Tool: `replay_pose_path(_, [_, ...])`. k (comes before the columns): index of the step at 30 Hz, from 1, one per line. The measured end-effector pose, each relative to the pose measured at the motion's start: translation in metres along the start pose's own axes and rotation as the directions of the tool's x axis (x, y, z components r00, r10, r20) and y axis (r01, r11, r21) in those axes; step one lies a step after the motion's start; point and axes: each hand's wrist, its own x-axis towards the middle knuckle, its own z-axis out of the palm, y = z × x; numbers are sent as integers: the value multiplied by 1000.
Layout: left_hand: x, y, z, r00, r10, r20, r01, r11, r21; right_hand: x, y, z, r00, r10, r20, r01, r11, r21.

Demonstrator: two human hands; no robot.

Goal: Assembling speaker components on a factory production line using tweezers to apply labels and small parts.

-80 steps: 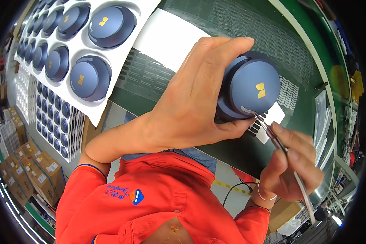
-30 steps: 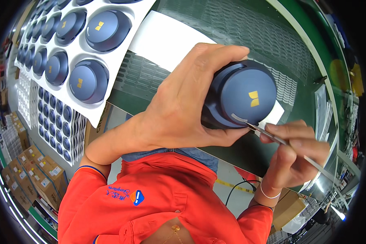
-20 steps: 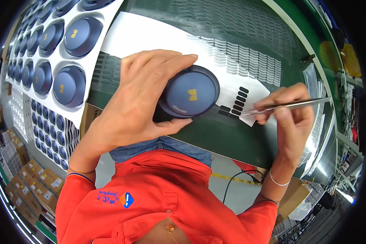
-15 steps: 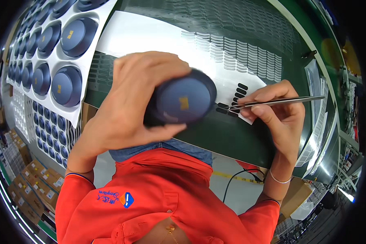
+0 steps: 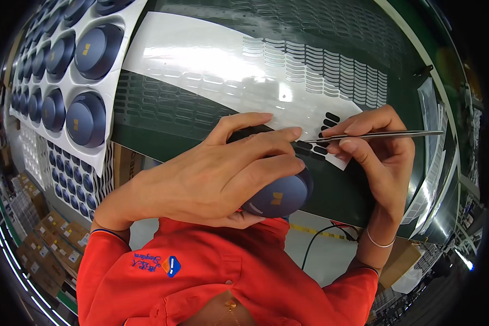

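My left hand (image 5: pixel 201 182) is closed around a round, dark blue ear cup (image 5: pixel 280 198) with a small yellow mark on its face. The fingers cover its upper part, and it is tilted towards me over the table's near edge. In my right hand (image 5: pixel 388 149), thumb and fingers pinch metal tweezers (image 5: pixel 402 134). Their tips point left at black oblong stickers (image 5: pixel 332 117) on the corner of a white backing sheet (image 5: pixel 212 46). Whether the tips grip the nearest sticker, I cannot tell. The ear cup lies just below and left of those tips.
At the left, a white moulded tray (image 5: pixel 120 57) holds several similar ear cups. Stacked trays (image 5: pixel 70 176) with smaller blue parts stand below it. Clear plastic sheets (image 5: pixel 429 163) lie along the right side of the green table (image 5: pixel 337 201). Cardboard boxes (image 5: pixel 46 239) sit at lower left.
My left hand has brought the ear cup right and towards me, turning so its back and fingers now cover the cup's upper part. The right hand with the tweezers has shifted slightly right.
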Motion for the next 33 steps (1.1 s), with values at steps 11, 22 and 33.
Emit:
replay_pose_path(11, [1, -5, -14, 1000, 2, 1, -2, 985, -170, 3, 5, -11, 970, -243, -24, 240, 928, 285])
replay_pose_path(22, [10, -12, -25, 853, -341, -394, -369, 138, -919, -18, -72, 67, 789, -406, -461, 429, 901, -59])
replay_pose_path(33, [10, -11, -21, 568, 47, -822, -482, 828, -285, -8, -52, 73, 818, -520, -248, 531, 847, -24])
